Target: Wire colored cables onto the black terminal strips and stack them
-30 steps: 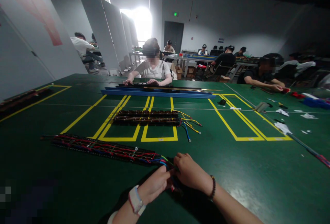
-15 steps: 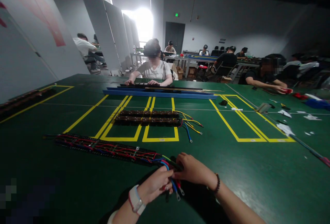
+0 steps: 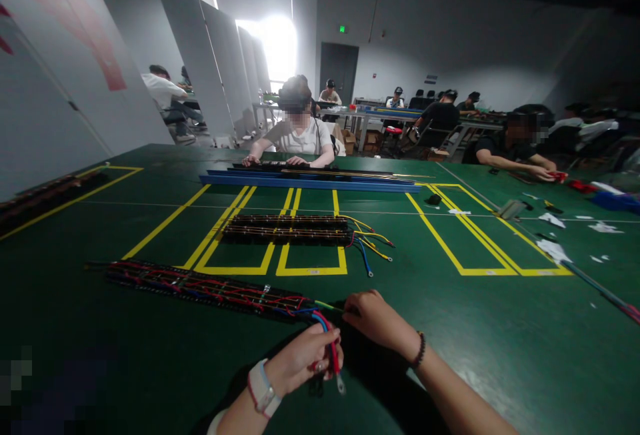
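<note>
A long black slotted strip (image 3: pixel 200 286), full of red, blue and copper-coloured wires, lies at a slant on the green table in front of me. From its right end come thick red and blue cables (image 3: pixel 333 347), and my left hand (image 3: pixel 305 358) is closed around them. A metal ring lug (image 3: pixel 341 385) hangs below its fingers. Just to the right, my right hand (image 3: pixel 375 321) pinches a thin green-yellow wire (image 3: pixel 325 305) from the same end. That wire's tip is hidden by the fingers.
Two shorter wired strips (image 3: pixel 287 228) with yellow and blue leads lie beyond, across yellow tape outlines. Blue channels (image 3: pixel 310 183) lie farther back, before a seated person (image 3: pixel 300 131). Paper scraps (image 3: pixel 550 248) and a cable bundle (image 3: pixel 605 296) are at the right.
My right hand has moved slightly right, away from my left hand, drawing the green-yellow wire apart from the thick cables. My left hand has kept hold of the red and blue cables.
</note>
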{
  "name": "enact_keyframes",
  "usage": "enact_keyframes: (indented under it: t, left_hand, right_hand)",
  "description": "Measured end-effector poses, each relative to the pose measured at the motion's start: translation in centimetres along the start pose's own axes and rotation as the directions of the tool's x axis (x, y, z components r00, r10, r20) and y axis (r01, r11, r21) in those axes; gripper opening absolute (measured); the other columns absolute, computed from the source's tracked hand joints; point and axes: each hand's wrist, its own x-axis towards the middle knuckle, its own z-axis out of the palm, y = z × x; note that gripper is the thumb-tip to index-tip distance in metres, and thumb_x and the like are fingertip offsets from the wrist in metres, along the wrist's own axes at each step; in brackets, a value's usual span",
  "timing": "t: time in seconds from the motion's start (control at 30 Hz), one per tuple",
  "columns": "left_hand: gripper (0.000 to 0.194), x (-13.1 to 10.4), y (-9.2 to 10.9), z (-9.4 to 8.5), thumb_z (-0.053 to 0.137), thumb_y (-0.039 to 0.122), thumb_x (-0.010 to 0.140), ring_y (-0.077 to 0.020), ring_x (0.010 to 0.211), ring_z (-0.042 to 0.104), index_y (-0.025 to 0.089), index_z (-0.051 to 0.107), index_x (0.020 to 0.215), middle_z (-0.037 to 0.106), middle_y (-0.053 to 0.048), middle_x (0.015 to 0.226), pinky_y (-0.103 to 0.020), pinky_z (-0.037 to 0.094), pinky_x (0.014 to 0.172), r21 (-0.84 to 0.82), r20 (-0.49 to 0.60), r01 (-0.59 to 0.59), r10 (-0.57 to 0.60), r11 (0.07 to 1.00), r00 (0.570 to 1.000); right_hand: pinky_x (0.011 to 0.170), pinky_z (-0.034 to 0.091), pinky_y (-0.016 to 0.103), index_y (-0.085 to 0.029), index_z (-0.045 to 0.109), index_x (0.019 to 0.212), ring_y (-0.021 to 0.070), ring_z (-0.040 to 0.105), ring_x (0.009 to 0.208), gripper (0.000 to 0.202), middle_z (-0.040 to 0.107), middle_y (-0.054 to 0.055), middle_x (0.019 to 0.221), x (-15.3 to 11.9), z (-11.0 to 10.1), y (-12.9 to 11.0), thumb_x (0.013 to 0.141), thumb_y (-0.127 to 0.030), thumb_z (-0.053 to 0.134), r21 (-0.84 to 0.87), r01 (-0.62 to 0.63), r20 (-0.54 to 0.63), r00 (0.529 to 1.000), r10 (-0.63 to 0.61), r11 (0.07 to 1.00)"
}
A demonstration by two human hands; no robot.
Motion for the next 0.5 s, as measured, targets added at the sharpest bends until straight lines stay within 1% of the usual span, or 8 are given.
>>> enact_keyframes:
  t: [0.1,0.17,0.33,0.5]
  left_hand:
    - [0.035,0.1,0.0,-0.1,0.061,0.046,0.075,-0.0019,0.035,0.03,0.019,0.041,0.085,0.061,0.004,0.058,-0.02,0.026,0.046,-0.003,0.001,0.004,-0.004,1.0,1.0]
    - [0.033,0.1,-0.1,-0.2,0.06,0.045,0.076,-0.0019,0.035,0.031,0.019,0.041,0.085,0.06,0.004,0.058,-0.02,0.026,0.046,-0.004,0.006,0.0,0.0,1.0,1.0]
    - [0.032,0.3,-0.3,-0.3,0.059,0.045,0.076,-0.0016,0.034,0.03,0.019,0.042,0.083,0.059,0.004,0.058,-0.021,0.026,0.046,-0.002,0.01,-0.014,0.014,1.0,1.0]
    - [0.033,0.3,-0.2,-0.2,0.059,0.046,0.077,-0.0018,0.034,0.031,0.019,0.041,0.084,0.06,0.004,0.057,-0.02,0.025,0.046,-0.001,-0.009,0.013,-0.013,1.0,1.0]
  right_hand:
    - [0.086,0.035,0.027,-0.02,0.067,0.087,0.0174,0.062,0.088,0.015,0.07,0.003,0.089,0.3,0.3,0.1,0.086,-0.025,0.053,-0.056,-0.009,-0.036,0.999,0.007,0.998]
    - [0.089,0.033,0.029,-0.02,0.067,0.087,0.0183,0.061,0.09,0.014,0.07,0.004,0.09,0.4,0.5,0.0,0.086,-0.024,0.053,-0.095,-0.017,-0.062,0.998,0.011,0.995]
    - [0.092,0.031,0.033,-0.018,0.065,0.086,0.0197,0.06,0.089,0.015,0.068,0.007,0.089,0.4,0.9,-0.6,0.088,-0.022,0.05,-0.219,-0.037,-0.106,0.994,0.014,0.975]
    - [0.093,0.03,0.036,-0.017,0.063,0.087,0.0208,0.059,0.088,0.016,0.066,0.007,0.088,0.6,2.1,-0.6,0.089,-0.02,0.047,-0.268,-0.053,-0.143,0.99,0.015,0.962]
